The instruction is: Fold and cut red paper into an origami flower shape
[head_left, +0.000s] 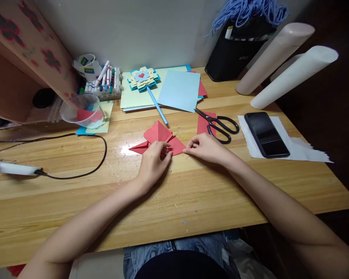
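Folded red paper [158, 132] lies on the wooden table in front of me, with one point sticking out to the left and another to the right. My left hand [154, 161] rests on its near edge, fingers curled and pressing it down; the fingertips are partly hidden. At the right tip of the paper, my right hand [205, 148] pinches the corner between thumb and forefinger. Just beyond that hand, black-handled scissors [218, 123] lie partly over a flat red paper piece [202, 123].
Behind stand a paper flower on a blue stem [157, 104], stacked coloured sheets [178, 91], markers [106, 77] and a clear plastic cup [83, 112]. To the right are a phone [266, 135] on white paper and two tall rolls [293, 77]. A black cable [104, 151] curves at left.
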A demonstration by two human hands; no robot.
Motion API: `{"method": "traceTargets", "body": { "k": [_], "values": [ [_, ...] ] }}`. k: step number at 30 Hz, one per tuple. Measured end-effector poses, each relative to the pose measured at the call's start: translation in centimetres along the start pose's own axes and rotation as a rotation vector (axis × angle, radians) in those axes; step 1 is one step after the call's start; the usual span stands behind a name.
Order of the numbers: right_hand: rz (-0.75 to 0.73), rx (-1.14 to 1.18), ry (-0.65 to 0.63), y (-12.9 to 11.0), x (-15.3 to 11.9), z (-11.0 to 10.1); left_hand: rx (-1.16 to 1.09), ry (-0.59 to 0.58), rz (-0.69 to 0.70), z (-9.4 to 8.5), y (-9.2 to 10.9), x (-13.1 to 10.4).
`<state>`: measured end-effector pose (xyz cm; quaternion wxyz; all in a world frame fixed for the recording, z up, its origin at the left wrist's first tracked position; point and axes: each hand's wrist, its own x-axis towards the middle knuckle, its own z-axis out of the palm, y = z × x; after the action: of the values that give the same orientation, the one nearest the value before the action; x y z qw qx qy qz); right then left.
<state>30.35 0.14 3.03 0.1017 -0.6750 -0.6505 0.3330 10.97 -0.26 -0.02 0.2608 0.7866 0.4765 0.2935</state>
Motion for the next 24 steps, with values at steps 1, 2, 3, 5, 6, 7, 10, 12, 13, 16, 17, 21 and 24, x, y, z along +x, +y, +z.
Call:
{"method": "traceTargets", "body": {
  "k": [1, 2, 3, 5, 6, 7, 10, 12, 13, 16, 17, 21, 24],
  "values": [
    [0.002, -0.006, -0.001, 0.0, 0.0, 0.0, 0.006, -0.008, 0.002, 0.0, 0.0, 0.0],
    [0.002, -0.012, -0.002, 0.0, 0.0, 0.0, 0.014, -0.014, 0.006, 0.0, 0.1, 0.0],
    [0.000, -0.016, -0.005, 0.0, 0.0, 0.0, 0.023, -0.019, 0.013, -0.1, 0.1, 0.0],
    [-0.002, -0.022, -0.003, 0.3, 0.1, 0.1, 0.040, -0.029, 0.026, -0.1, 0.2, 0.0],
    [-0.003, -0.020, 0.009, 0.5, 0.1, 0.2, 0.044, -0.036, 0.030, -0.2, 0.2, 0.1],
    [-0.009, -0.013, 0.028, 0.8, 0.1, 0.3, 0.042, -0.044, 0.033, -0.2, 0.2, 0.1],
    [-0.094, 0.017, 0.125, 1.6, 0.2, 0.6, 0.021, -0.071, 0.034, -0.5, 0.1, 0.2],
    [-0.221, 0.002, 0.176, 2.0, 0.2, 0.6, 0.010, -0.081, 0.035, -0.6, 0.0, 0.3],
    [-0.312, -0.026, 0.189, 2.1, 0.1, 0.5, 0.011, -0.083, 0.037, -0.6, -0.1, 0.3],
    [-0.612, -0.187, 0.273, 1.7, -0.5, -0.2, 0.009, -0.076, 0.053, -0.6, -0.3, 0.3],
    [-0.689, -0.242, 0.324, 1.4, -0.8, -0.4, 0.005, -0.074, 0.059, -0.6, -0.4, 0.2],
    [-0.902, -0.378, 0.391, 0.6, -1.8, -0.5, 0.001, -0.064, 0.080, -0.5, -0.5, 0.1],
    [-1.010, -0.505, 0.316, 0.5, -1.9, 0.3, 0.000, -0.057, 0.082, -0.6, -0.4, 0.0]
  ]
}}
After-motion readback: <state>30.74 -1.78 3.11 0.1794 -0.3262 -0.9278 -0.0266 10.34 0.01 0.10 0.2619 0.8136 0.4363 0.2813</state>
